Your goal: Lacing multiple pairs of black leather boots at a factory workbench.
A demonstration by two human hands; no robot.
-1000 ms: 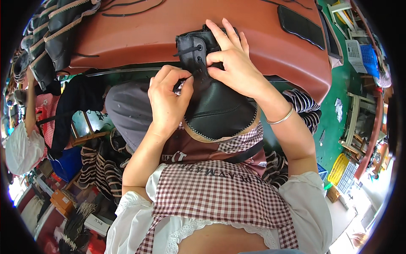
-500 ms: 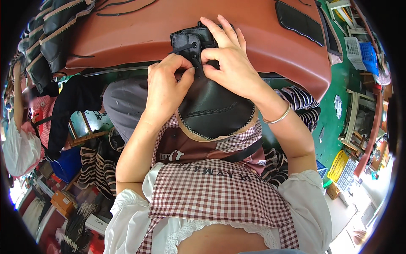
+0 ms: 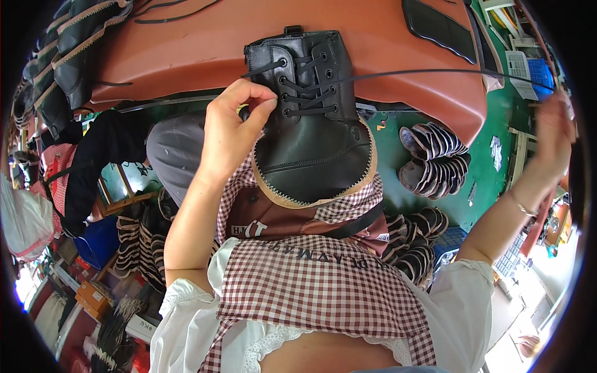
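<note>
A black leather boot upper [image 3: 308, 149] with a zigzag-stitched tan lower edge lies across my lap, its top resting against the brown table edge. Black lace [image 3: 305, 99] crosses through its lower eyelets, and one short length goes out at the upper left. My left hand [image 3: 239, 118] is closed at the upper's left side, thumb and forefinger pinching its edge beside the eyelets. Far out to the right, my right hand [image 3: 552, 127], smeared by motion, grips the long lace end [image 3: 435, 73], which stretches nearly straight from the eyelets to it.
The brown padded table [image 3: 186, 53] carries a black phone-like slab [image 3: 439, 30], loose laces [image 3: 177, 18] and stacked boot uppers [image 3: 78, 56] at the left. More uppers [image 3: 435, 158] lie in stacks on the green floor. Blue and white baskets [image 3: 540, 78] stand at the right.
My right hand has gone from the boot's eyelets far to the right, drawing the lace out with it. My left hand has shifted slightly left. The laced front now shows.
</note>
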